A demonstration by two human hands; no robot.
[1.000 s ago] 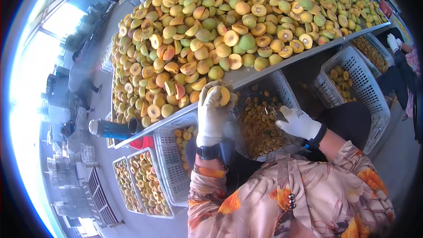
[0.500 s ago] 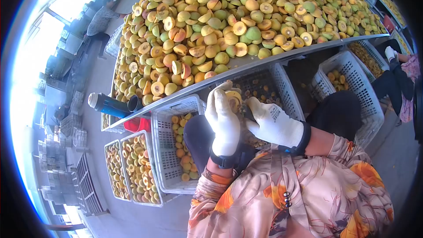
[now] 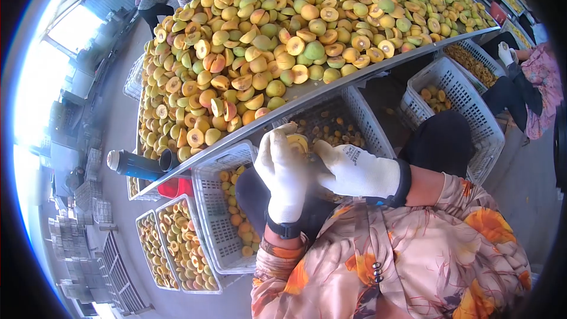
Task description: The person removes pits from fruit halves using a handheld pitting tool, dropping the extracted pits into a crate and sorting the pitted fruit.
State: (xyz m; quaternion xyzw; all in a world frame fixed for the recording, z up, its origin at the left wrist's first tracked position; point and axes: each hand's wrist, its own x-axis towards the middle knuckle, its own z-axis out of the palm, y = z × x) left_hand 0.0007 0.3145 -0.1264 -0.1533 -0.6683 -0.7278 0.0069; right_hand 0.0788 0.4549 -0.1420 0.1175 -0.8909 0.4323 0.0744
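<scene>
Left hand (image 3: 284, 162) fingers clamped on a cut fruit (image 3: 298, 141) by the middle crate (image 3: 371, 119), right hand (image 3: 357, 168) against it, grip hidden, can't tell; left crate (image 3: 210, 215) part-filled, big heap (image 3: 295, 41) left on bench (image 3: 302, 90).

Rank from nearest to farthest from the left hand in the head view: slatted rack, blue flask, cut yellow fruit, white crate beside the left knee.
1. Cut yellow fruit: held in the left hand.
2. White crate: just left, beside the knee.
3. Blue flask: farther left, at the table's corner.
4. Slatted rack: far left, on the floor.
</scene>
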